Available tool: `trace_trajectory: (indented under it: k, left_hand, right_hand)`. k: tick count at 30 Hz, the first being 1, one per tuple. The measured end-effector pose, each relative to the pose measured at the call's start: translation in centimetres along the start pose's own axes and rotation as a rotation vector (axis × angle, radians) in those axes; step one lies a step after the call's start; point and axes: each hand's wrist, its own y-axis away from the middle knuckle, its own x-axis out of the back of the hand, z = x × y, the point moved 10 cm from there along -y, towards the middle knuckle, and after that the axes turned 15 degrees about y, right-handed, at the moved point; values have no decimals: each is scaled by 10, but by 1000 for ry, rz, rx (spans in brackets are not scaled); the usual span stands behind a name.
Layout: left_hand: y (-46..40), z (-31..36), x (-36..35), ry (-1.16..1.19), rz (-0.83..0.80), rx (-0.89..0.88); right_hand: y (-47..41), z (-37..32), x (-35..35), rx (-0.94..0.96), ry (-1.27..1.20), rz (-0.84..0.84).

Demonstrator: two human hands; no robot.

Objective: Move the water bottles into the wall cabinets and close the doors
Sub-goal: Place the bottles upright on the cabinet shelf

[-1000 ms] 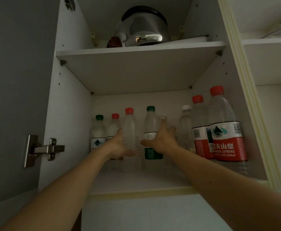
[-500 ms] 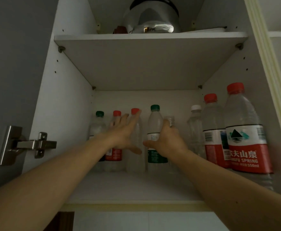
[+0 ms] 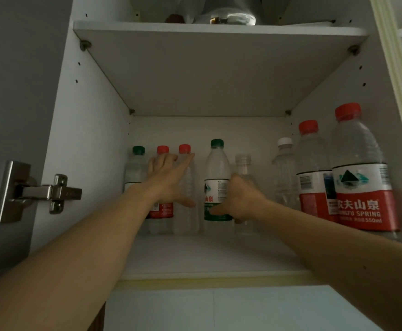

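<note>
Inside the wall cabinet (image 3: pixel 85 139), water bottles line the lower shelf. Left hand (image 3: pixel 169 180) rests spread, fingers straight, against a clear red-capped bottle (image 3: pixel 186 187); right hand (image 3: pixel 240 199) grips an uncapped clear bottle (image 3: pixel 243 163).

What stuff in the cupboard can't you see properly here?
All in the head view:
- Shiny pot on the top shelf: cut off by the picture's top edge.
- Capless bottle: its lower part is hidden behind the right hand, so the grip can't be judged.
- Red-label bottle: its middle is covered by the left hand.
- Small label print: too blurry and dim to read.
- Cabinet door: out of frame; only its hinge shows.
</note>
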Motion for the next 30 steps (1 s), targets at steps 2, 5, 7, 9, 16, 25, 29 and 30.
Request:
trace_trajectory:
  k: [2,5,7,9,16,25,29,30]
  left_hand:
    - [0,-4,0,30,6,-16]
    - [1,-6,0,57,11,-52]
    - [1,-7,2,54,36,-76]
    - [2,-7,2,40,44,-87]
    - [2,-7,-4,-45,-11,-90]
    - [-1,-8,-4,-95,34,-105]
    - [0,-7,-2,-141,57,-101]
    - [1,-5,-2,-157,66,-100]
  right_hand:
    - [-1,-5,-4,-18,-12,-38]
    - [-7,-11,-11,-43,-12,-88]
    - [-12,-14,-15,-63,-12,-113]
    - [-15,-17,-18,-83,-26,-140]
    - [-21,-16,-28,-132,-51,-182]
    - [-36,-15,-39,-99,0,-121]
    - [-37,-14,-39,-75,10,-102]
    - [-36,-15,-40,-73,-2,-106]
